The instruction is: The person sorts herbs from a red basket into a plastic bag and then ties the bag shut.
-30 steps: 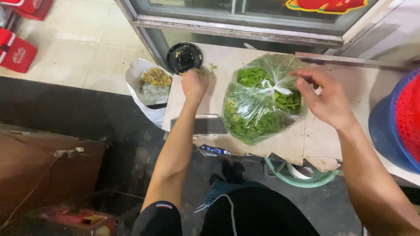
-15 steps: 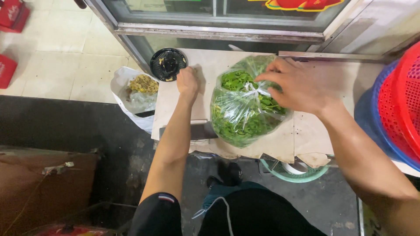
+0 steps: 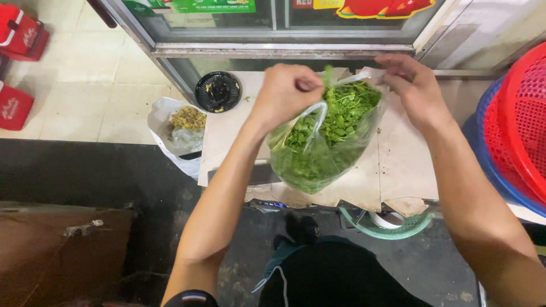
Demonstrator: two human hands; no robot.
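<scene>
Cardboard [image 3: 398,170] covers the table, where the left hand [image 3: 284,94] and right hand [image 3: 412,85] each pinch the mouth of a bag [image 3: 324,142] of greens, beside a black dish [image 3: 218,91].

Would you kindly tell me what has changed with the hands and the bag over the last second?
The left hand left the cardboard by the black dish and gripped the bag mouth. Both hands now pull it open, the right hand opposite. The dish and the white bag of scraps stayed put.
</scene>
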